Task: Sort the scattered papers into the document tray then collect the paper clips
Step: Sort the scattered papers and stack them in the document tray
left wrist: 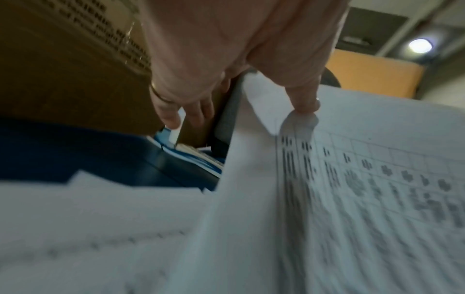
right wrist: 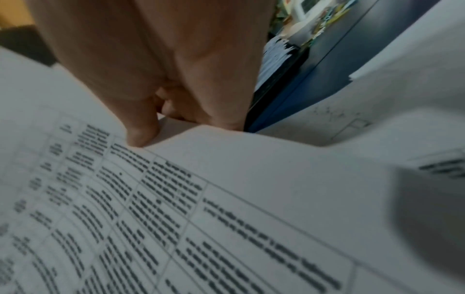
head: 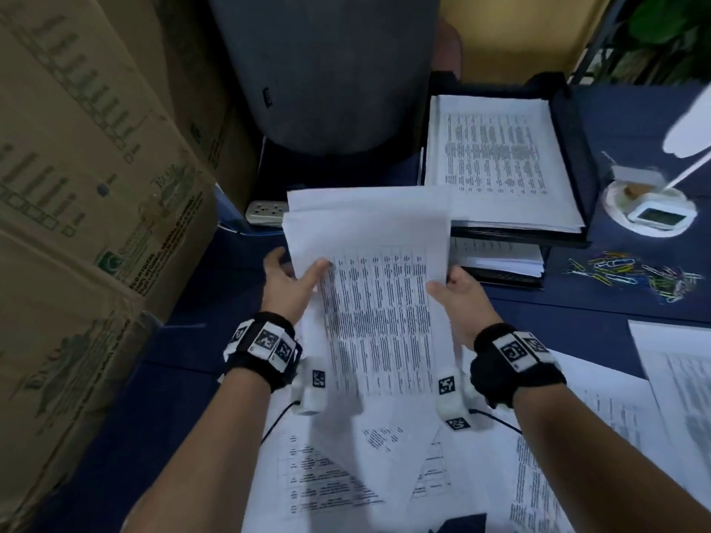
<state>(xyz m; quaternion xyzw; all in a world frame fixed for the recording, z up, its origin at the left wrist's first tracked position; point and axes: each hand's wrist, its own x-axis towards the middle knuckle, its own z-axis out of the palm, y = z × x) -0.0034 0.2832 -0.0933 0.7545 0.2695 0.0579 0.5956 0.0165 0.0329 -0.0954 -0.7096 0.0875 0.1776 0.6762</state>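
Between the two hands a sheaf (head: 369, 294) of printed papers is held up off the table (head: 600, 313), the left hand (head: 286, 282) pinching its left edge with thumb on top and fingers beneath, the right hand (head: 459, 298) doing the same on the right edge; a grip on both sides probably keeps the loose sheets squared and stops them sagging. Just beyond the right grip stands the tray (head: 577, 148), already carrying a stack, so the sheaf looks aimed there. Below the grips more papers (head: 346, 482) lie scattered. Farther right of the right grip the clips (head: 631, 273) sit in a loose heap, untouched, likely left for last.
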